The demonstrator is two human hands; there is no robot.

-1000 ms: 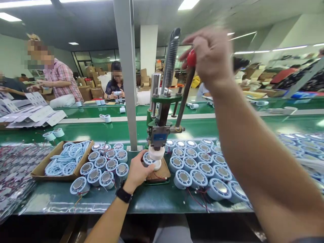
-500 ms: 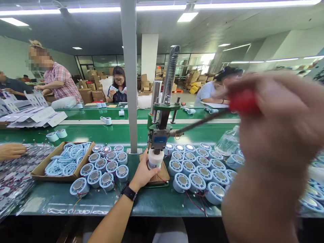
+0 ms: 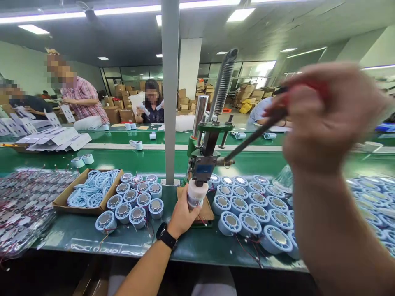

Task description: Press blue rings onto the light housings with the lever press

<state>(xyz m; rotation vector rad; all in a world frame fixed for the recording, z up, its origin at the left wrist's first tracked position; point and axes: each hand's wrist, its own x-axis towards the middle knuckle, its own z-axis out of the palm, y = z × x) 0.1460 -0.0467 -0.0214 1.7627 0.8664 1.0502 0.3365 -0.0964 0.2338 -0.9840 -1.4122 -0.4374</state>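
My left hand, with a dark watch on the wrist, is wrapped round a small round part on the wooden base of a hand press. The press's white cylindrical head is down over this part, and my fingers hide much of it. Raised at the right, my right hand is closed on the red grip of the press lever; motion blurs it a little. Light blue round motor-like units with metal discs and thin wires stand in rows on both sides of the press.
A cardboard box of light blue rings stands left, beside a heap of wired parts. A grey post rises behind the bench. Co-workers work across the green conveyor. More blue units lie far right.
The lever's grip end has risen with my right hand, so the lever slants more steeply. My left hand stays at the part. The view has turned left; another person's hand at far left is gone.
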